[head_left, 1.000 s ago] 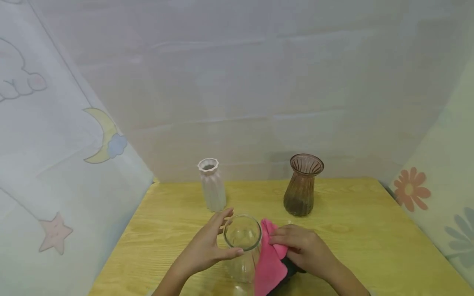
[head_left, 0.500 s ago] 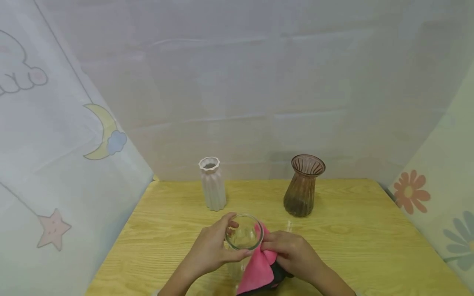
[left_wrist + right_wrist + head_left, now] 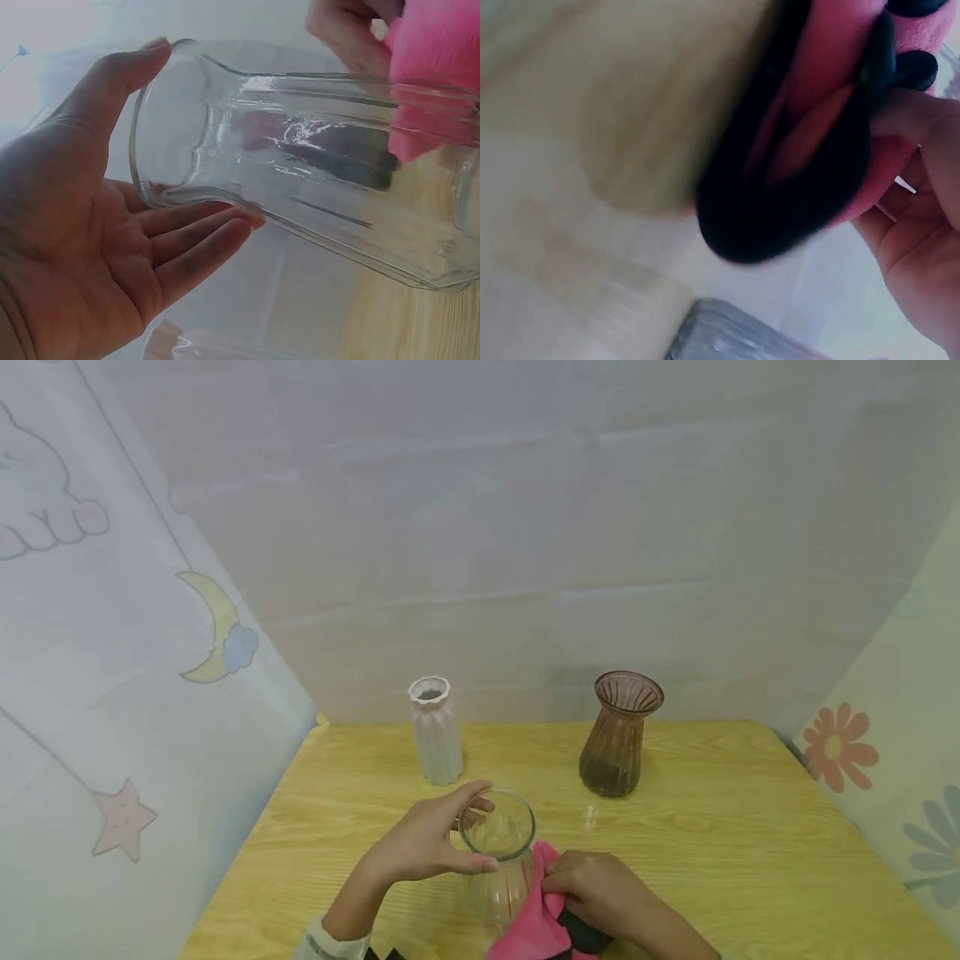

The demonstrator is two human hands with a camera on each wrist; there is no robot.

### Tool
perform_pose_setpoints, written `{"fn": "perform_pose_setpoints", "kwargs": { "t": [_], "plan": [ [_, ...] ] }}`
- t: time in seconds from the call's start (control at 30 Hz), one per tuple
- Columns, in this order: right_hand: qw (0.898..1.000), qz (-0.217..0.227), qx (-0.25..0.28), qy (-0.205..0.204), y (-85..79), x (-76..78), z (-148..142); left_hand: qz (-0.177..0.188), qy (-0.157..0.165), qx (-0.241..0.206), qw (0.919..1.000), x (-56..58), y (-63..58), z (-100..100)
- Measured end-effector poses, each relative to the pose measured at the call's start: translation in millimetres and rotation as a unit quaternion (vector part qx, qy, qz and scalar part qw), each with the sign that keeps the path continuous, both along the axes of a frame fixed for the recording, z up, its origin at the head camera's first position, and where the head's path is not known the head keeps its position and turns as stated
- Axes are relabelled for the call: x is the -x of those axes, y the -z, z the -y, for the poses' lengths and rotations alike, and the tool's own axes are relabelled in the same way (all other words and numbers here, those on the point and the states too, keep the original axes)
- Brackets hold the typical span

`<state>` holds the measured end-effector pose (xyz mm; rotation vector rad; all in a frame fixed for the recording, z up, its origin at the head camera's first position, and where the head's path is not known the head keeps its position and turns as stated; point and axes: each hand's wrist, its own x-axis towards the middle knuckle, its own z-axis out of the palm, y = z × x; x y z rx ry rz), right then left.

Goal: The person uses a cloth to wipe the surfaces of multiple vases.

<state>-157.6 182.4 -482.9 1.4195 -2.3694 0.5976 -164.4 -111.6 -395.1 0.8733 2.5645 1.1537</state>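
Wood-grain table [image 3: 750, 852]: left hand [image 3: 423, 842] spread around clear vase [image 3: 501, 892], likely steadying it; right hand [image 3: 606, 893] pinches pink cloth [image 3: 532, 927] alongside. Beyond both hands: white vase [image 3: 438, 742], brown vase [image 3: 617, 743].

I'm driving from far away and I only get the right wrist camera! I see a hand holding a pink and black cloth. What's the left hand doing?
Observer: The left hand has its thumb and fingers on either side of the rim of a clear glass vase.
Child: Ooh! Is there a white vase too?
Observer: Yes, a white fluted vase stands farther back on the wood-grain table.
Child: And are there any fun pictures around?
Observer: Yes, to the left of the table there's a printed yellow crescent moon with a blue cloud at its side.
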Motion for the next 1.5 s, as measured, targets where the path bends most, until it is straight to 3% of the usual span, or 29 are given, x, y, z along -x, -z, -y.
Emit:
{"fn": "perform_pose_setpoints", "kwargs": {
  "t": [0.13,0.3,0.53,0.8,1.03,1.23,1.4,1.5],
  "plan": [
    [0.996,0.002,0.093,-0.003,-17.0,-2.0,-6,0.029,-0.043,-0.019,0.9985,-11.9,-0.3,0],
    [0.980,-0.015,0.196,-0.013,-38.6,-2.5,-6,0.009,-0.116,-0.009,0.9931,-30.4,-2.0,-10],
    [0.971,0.003,0.236,-0.029,-27.9,-6.7,9,-0.052,-0.147,0.042,0.9869,-36.6,-1.8,-26],
    [0.981,0.013,0.191,-0.024,-23.1,-7.7,11,-0.065,-0.117,0.037,0.9903,-33.8,-0.9,-19],
    [0.987,-0.014,0.157,-0.009,-17.1,-5.2,8,-0.059,-0.050,0.033,0.9964,-15.8,-8.3,-11],
    [0.996,-0.020,0.087,-0.015,-8.4,-3.3,6,-0.040,-0.016,0.029,0.9987,-4.5,-8.7,-7],
    [0.999,0.008,0.037,-0.010,-7.2,-3.5,2,0.000,-0.009,0.007,0.9999,-1.8,-7.0,-6],
    [0.997,0.032,0.066,-0.009,-14.4,-5.4,-3,0.017,-0.025,-0.006,0.9995,-6.9,-7.5,-6]
  ]
}}
